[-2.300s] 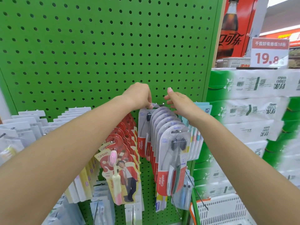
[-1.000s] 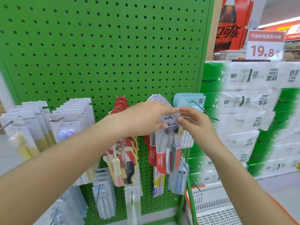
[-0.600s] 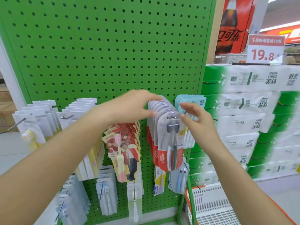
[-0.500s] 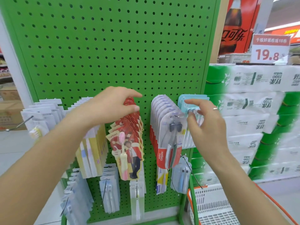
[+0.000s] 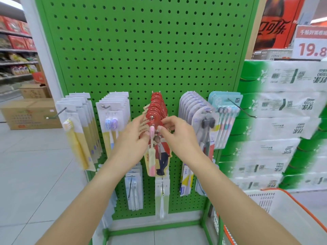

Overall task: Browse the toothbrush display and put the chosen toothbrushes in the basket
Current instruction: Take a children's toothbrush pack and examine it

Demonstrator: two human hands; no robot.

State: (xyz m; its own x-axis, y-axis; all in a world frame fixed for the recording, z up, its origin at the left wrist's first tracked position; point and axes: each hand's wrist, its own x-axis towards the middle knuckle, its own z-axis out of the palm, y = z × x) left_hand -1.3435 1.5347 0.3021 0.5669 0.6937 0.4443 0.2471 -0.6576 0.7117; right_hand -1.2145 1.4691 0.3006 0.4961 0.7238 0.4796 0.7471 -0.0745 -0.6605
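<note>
Both hands pinch the front red blister card (image 5: 158, 147) at frame centre: left hand (image 5: 131, 144) on its left edge, right hand (image 5: 178, 137) on its top. Glossy carded toothbrushes hang from a perforated green pegboard (image 5: 141, 50); a white slotted plastic basket (image 5: 276, 209) sits lower right, on pale floor tiles (image 5: 35, 165).

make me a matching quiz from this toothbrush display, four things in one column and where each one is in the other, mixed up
Things:
1. red toothbrush packs
2. yellow toothbrush pack
3. teal toothbrush packs
4. white basket

Places:
A. far left hook of the pegboard
B. lower right, beside the stand
C. middle hook, between both hands
D. rightmost hook of the top row

Pairs: 1-C, 2-A, 3-D, 4-B
</note>
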